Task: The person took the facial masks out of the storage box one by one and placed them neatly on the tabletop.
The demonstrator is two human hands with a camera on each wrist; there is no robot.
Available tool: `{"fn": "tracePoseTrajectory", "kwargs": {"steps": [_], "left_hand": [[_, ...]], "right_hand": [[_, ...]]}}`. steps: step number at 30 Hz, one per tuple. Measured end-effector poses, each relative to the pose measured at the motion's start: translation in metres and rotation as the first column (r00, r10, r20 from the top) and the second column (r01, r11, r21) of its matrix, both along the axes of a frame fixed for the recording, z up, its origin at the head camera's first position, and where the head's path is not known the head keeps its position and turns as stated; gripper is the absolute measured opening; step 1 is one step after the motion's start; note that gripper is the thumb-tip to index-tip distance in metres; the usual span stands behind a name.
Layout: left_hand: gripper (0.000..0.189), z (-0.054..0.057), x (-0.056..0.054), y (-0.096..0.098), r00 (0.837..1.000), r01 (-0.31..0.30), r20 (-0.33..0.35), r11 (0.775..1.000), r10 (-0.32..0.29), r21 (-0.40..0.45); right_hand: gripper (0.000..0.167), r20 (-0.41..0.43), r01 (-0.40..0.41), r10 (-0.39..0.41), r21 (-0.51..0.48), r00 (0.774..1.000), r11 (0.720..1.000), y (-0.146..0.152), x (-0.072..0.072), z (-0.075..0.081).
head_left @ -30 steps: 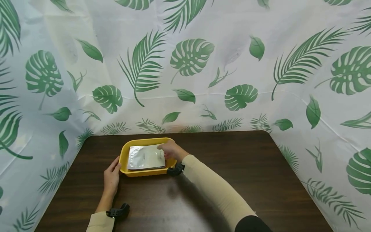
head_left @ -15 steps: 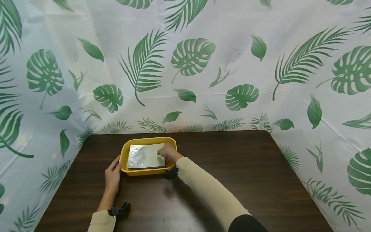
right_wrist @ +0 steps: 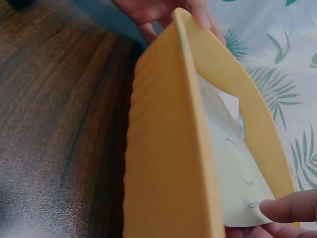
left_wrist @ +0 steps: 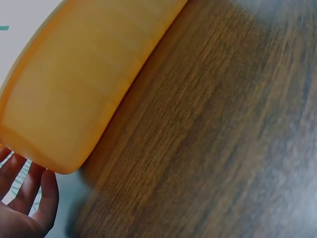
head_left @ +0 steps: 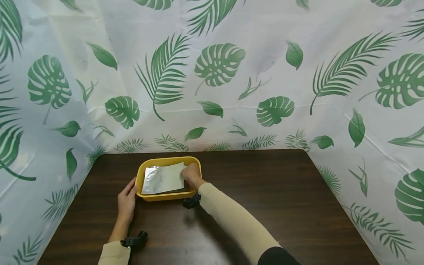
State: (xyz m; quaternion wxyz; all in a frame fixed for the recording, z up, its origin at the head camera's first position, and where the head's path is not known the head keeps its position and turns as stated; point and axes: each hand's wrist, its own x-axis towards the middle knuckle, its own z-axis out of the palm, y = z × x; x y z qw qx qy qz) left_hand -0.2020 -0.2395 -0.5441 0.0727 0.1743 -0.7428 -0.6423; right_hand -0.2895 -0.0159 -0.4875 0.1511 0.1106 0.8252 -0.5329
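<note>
One yellow tray (head_left: 165, 198) on a dark wood-look counter (head_left: 281, 206), and the right grip (head_left: 191, 173) is in it, pinching the near end of a silvery-white pouch (head_left: 162, 179), thumb on top n fingers under per the wrist cam, prob bc smth that thin n flat only gives you an edge to hold. Pouch is inside the tray, just left of that grip, w/ the pinched end tilted up a bit; a dark thing (head_left: 181, 190) shows under it, can't tell what. Meanwhile the left grip (head_left: 127, 200) holds the tray's opposite end, narrow on the corner, tray immediately to its right, imo so it doesn't slide around.
</note>
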Motion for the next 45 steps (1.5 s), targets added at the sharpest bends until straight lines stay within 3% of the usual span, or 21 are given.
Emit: {"fn": "tracePoseTrajectory", "kwargs": {"steps": [11, 19, 25, 37, 45], "left_hand": [[0.047, 0.004, -0.003, -0.003, 0.999, 0.027, 0.023, 0.999, -0.026, -0.041], [0.045, 0.002, -0.004, -0.003, 1.000, 0.003, 0.019, 0.999, -0.002, -0.048], [0.044, 0.003, -0.006, -0.002, 0.999, -0.037, -0.007, 0.999, 0.037, -0.027], [0.042, 0.003, -0.002, -0.002, 0.998, -0.066, -0.011, 0.998, 0.066, -0.019], [0.042, 0.002, -0.002, -0.004, 0.997, -0.072, -0.007, 0.997, 0.072, -0.017]], "right_hand": [[0.010, -0.062, 0.002, 0.000, 0.040, 0.998, 0.999, -0.005, 0.004, -0.003], [0.024, -0.098, 0.028, -0.030, -0.025, 0.995, 0.999, -0.002, 0.003, -0.005], [0.020, -0.130, 0.073, -0.085, -0.088, 0.988, 0.993, 0.005, 0.003, -0.004], [0.015, -0.050, 0.095, -0.112, -0.261, 0.992, 0.961, 0.006, 0.001, 0.006], [0.019, -0.059, 0.082, -0.104, -0.300, 0.993, 0.950, 0.008, 0.002, 0.013]]}}
